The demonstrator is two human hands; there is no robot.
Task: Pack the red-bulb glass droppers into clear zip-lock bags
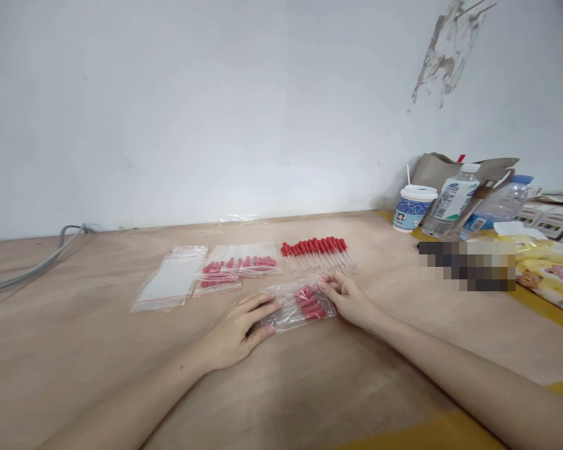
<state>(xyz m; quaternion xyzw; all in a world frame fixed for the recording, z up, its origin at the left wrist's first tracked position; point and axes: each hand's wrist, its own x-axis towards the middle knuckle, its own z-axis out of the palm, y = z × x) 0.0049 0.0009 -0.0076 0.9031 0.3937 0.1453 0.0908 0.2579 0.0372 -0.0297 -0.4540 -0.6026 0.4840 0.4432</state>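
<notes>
Between my hands, close to the table surface, lies a clear zip bag (288, 315) with several red-bulbed droppers (311, 303) inside, bulbs to the right. My left hand (239, 325) has thumb and fingers on either side of the bag's left end, holding it. At the bag's upper right corner, my right hand (344, 297) pinches the edge by the red seal strip. Just behind it, a row of loose droppers (314, 247) lies with red bulbs pointing away from me. Filled bags (237, 259) overlap one another left of that row.
Flat bags (171, 281) are stacked at the left on the brown-covered table (98, 362). A grey cable (42, 269) runs along the far left. At the right stand a lidded paper cup (413, 209), a water bottle (451, 203) and a yellow package (544, 269). The wall rises behind.
</notes>
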